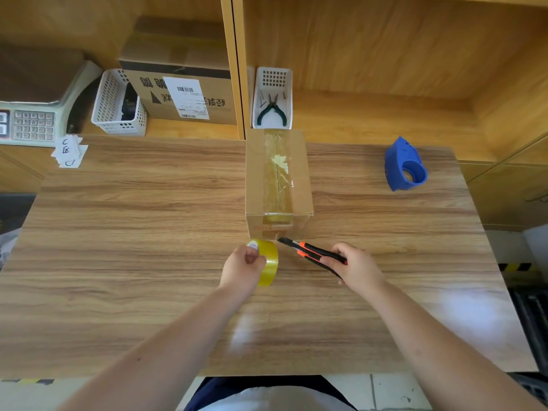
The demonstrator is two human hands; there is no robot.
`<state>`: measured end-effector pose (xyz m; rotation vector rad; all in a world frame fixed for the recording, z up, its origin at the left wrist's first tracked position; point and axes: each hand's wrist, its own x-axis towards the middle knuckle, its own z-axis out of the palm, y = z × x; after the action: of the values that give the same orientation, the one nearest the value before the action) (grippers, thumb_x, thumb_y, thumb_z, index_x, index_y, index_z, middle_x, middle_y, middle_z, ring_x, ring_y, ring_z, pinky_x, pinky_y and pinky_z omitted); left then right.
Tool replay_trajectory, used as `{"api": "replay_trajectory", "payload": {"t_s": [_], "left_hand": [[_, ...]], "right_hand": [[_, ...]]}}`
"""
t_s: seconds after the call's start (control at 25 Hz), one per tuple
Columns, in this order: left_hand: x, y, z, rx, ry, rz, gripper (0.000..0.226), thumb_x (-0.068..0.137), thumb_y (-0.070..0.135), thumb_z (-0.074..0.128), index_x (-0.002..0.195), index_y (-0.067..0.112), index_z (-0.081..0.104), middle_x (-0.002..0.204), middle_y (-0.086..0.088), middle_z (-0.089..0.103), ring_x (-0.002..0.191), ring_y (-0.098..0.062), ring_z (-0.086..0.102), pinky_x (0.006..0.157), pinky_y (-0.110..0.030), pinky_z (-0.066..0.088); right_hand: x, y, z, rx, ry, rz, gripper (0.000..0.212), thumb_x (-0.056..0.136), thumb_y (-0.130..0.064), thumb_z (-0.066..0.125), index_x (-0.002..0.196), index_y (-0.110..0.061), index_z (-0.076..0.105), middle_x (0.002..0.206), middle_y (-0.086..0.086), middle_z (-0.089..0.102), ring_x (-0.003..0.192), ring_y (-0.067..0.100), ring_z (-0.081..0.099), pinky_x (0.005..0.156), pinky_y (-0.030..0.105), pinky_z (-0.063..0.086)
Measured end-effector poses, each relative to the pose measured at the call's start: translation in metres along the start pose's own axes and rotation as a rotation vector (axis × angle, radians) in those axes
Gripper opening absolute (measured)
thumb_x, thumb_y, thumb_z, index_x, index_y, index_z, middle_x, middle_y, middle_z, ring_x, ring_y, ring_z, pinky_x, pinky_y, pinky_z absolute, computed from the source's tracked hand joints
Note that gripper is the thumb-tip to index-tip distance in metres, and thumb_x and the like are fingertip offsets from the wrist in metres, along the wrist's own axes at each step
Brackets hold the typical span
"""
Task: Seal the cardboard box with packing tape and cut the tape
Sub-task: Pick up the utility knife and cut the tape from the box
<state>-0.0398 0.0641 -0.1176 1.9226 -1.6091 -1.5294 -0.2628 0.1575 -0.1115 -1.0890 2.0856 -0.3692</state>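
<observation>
A small cardboard box [299,179] lies in the middle of the wooden table, with clear yellowish tape along its top seam and down its near face. Just in front of the box, my left hand [244,269] grips a yellow roll of packing tape [269,262] held on edge. To the right, my right hand [354,266] holds an orange and black utility knife [311,250]. The knife's tip points up and left, toward the gap between the roll and the box's near face. Whether tape still runs from the roll to the box I cannot tell.
A blue tape dispenser [404,164] stands at the table's far right. On the shelf behind are a white basket with pliers [272,112], a second white basket [118,105], a labelled carton [184,96] and a scale [29,123]. Paper slips [68,151] lie at far left.
</observation>
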Motion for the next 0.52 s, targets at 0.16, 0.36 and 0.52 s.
{"api": "replay_trajectory", "payload": {"t_s": [0.16,0.36,0.52], "left_hand": [[-0.002,-0.005,0.004,0.162,-0.018,0.148,0.013,0.087,0.023,0.063,0.096,0.016,0.059,0.079,0.008,0.058,0.073,-0.015,0.055,0.061,-0.027,0.04],[-0.001,-0.019,0.006,0.542,-0.064,0.376,0.016,0.086,0.027,0.062,0.096,0.015,0.06,0.087,0.002,0.063,0.085,-0.023,0.058,0.068,-0.032,0.045],[0.001,-0.03,0.003,0.731,-0.108,0.468,0.019,0.088,0.03,0.06,0.103,0.019,0.061,0.103,0.004,0.066,0.099,-0.023,0.059,0.073,-0.03,0.034]], "right_hand": [[0.006,0.008,0.023,0.35,0.004,0.148,0.015,0.089,-0.027,0.067,0.098,-0.019,0.059,0.101,0.0,0.07,0.044,0.018,0.063,0.038,0.023,0.044],[0.007,0.018,0.047,0.382,0.033,0.209,0.008,0.089,-0.026,0.067,0.084,-0.027,0.061,0.087,-0.001,0.069,0.049,0.021,0.065,0.046,0.027,0.048],[0.01,0.031,0.058,0.045,0.052,0.118,0.009,0.086,-0.03,0.068,0.085,-0.022,0.069,0.079,-0.001,0.062,0.076,0.025,0.063,0.065,0.035,0.047]]}}
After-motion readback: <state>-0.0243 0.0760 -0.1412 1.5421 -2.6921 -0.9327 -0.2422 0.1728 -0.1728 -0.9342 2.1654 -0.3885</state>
